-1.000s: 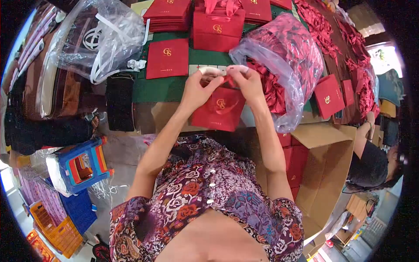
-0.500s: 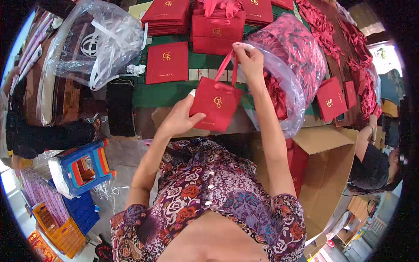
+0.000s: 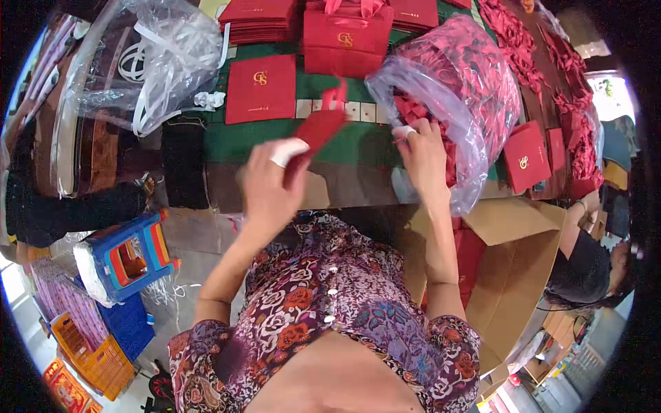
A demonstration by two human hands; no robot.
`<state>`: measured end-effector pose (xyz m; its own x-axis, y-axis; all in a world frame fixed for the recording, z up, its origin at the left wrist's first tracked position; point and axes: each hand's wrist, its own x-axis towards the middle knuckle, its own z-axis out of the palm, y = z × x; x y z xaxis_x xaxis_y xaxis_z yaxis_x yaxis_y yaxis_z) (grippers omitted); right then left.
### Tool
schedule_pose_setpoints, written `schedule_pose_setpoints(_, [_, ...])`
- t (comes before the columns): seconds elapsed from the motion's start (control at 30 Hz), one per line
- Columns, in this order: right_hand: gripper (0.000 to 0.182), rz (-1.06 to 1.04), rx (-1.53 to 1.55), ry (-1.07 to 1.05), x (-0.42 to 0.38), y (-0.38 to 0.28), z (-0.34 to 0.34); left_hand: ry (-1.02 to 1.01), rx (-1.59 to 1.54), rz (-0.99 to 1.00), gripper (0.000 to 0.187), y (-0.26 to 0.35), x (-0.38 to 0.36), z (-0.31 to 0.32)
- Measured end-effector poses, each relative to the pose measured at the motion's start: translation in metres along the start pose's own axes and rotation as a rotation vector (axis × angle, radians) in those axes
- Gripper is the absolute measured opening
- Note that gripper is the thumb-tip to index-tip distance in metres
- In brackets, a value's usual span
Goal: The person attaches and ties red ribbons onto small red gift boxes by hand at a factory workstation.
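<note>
My left hand (image 3: 268, 182) grips a small red gift bag (image 3: 318, 127) with a ribbon handle, blurred and tilted over the green table top (image 3: 241, 141). My right hand (image 3: 421, 155) has a taped fingertip and reaches into the mouth of a clear plastic sack of red ribbons (image 3: 458, 82), fingers touching the ribbons. Whether it holds one cannot be told. A flat red bag with a gold logo (image 3: 260, 88) lies on the green surface beyond my left hand. Standing finished red bags (image 3: 346, 43) sit at the far middle.
A clear sack of white ribbons (image 3: 155, 58) lies at the far left. Stacks of flat red bags (image 3: 260, 19) sit at the back. An open cardboard box (image 3: 513, 265) stands at my right, a blue stool (image 3: 124, 258) at my left. Another person (image 3: 585, 261) sits at the far right.
My right hand let go of the bag's ribbon handle and dropped to the sack of red ribbons. My left hand swung the red bag left and away, turning it edge-on.
</note>
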<state>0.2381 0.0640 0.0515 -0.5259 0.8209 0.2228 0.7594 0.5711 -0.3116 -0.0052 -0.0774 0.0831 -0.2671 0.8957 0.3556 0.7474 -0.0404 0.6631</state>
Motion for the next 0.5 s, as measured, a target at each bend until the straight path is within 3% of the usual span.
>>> schedule_pose_setpoints(0.03, [0.02,-0.002,0.002,-0.003,-0.003,0.003,0.006,-0.006,0.036,0.143,0.038,0.001,-0.007,0.01])
schedule_pose_setpoints(0.17, [0.015,0.01,-0.017,0.03,-0.007,0.01,0.019,-0.266,0.064,0.142,0.057,0.014,-0.047,0.052])
schedule_pose_setpoints(0.23, [0.013,0.017,-0.009,0.047,-0.005,0.008,0.021,-0.471,-0.011,0.095,0.077,0.014,-0.051,0.059])
schedule_pose_setpoints(0.3, [0.01,0.01,0.004,0.099,-0.004,0.005,0.019,-0.509,-0.081,0.097,0.075,0.003,-0.049,0.067])
schedule_pose_setpoints(0.4, [0.01,-0.072,0.123,0.131,-0.006,-0.008,0.01,-0.382,0.02,0.166,0.066,-0.015,-0.019,0.067])
schedule_pose_setpoints(0.5, [0.01,-0.008,0.255,0.04,-0.019,-0.039,0.003,-0.337,0.09,0.231,0.064,-0.037,0.011,0.075])
